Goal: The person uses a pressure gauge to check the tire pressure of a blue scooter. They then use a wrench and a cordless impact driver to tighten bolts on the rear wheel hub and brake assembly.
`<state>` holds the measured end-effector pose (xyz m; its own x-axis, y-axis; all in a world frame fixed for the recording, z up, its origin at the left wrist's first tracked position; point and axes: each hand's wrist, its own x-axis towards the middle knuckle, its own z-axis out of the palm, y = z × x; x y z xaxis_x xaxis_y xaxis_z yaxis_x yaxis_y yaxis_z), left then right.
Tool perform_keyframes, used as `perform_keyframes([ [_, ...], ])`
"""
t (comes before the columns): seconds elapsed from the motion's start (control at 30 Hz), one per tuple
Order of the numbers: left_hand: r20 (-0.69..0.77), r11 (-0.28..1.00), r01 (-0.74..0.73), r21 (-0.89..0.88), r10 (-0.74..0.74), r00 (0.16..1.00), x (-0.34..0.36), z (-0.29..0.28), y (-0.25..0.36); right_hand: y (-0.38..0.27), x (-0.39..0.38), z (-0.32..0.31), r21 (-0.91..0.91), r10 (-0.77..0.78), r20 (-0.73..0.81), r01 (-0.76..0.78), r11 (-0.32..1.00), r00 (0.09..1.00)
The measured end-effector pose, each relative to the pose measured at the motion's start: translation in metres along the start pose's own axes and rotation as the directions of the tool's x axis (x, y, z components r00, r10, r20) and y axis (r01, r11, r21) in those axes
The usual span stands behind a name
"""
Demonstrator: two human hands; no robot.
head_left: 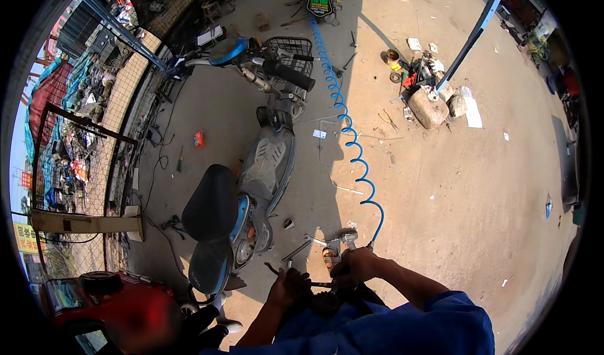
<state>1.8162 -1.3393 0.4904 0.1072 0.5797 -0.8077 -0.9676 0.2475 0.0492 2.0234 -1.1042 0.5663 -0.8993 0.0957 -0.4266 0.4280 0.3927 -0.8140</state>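
Note:
Low in the view, my right hand [357,264] is closed round a grey metal air tool [348,236]. A blue coiled hose [358,146] runs down to the tool beside that hand. My left hand [290,286] is closed, apparently on a dark rod-like part [321,284] that spans the gap between my hands. A dark bent end sticks out at its other side. How far the rod reaches under my right hand is hidden. Just beyond my hands, a metal bar tool [297,250] lies on the ground. To the left stands an electric scooter [267,157] with a black seat.
Stones [429,107] hold a blue post at the upper right, with scattered tools and scraps around it. A wire fence [116,128] lines the left. Lower left are a red vehicle [113,301] and another person's shoe [233,325]. Pliers [389,121] lie on the ground.

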Motion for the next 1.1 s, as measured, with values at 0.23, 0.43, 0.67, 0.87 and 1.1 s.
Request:
perform_keyframes([
  [0.23, 0.346, 0.993, 0.072, -0.089, -0.037, 0.937, 0.028, 0.162, 0.044, 0.021, -0.04, -0.095, 0.227, 0.048, -0.353, 0.036, 0.973, 0.934],
  [0.43, 0.63, 0.978, 0.184, 0.101, -0.206, 0.749, 0.07, 0.303, 0.041, 0.085, -0.069, -0.197, 0.619, 0.201, -0.521, 0.206, 0.758, 0.83],
  [0.67, 0.784, 0.926, 0.022, 0.378, -0.332, 0.524, 0.116, 0.498, 0.061, 0.094, -0.078, -0.317, 0.767, 0.57, -0.636, 0.509, 0.391, 0.521],
  [0.87, 0.875, 0.921, -0.192, 0.339, -0.234, 0.423, 0.166, 0.591, 0.107, 0.166, -0.026, -0.395, 0.663, 0.153, -0.748, 0.726, 0.181, 0.645],
  [1.1, 0.812, 0.844, -0.469, 0.262, 0.069, 0.58, 0.218, 0.685, 0.186, 0.228, 0.097, -0.498, 0.798, 0.041, -0.596, 0.586, 0.143, 0.802],
])
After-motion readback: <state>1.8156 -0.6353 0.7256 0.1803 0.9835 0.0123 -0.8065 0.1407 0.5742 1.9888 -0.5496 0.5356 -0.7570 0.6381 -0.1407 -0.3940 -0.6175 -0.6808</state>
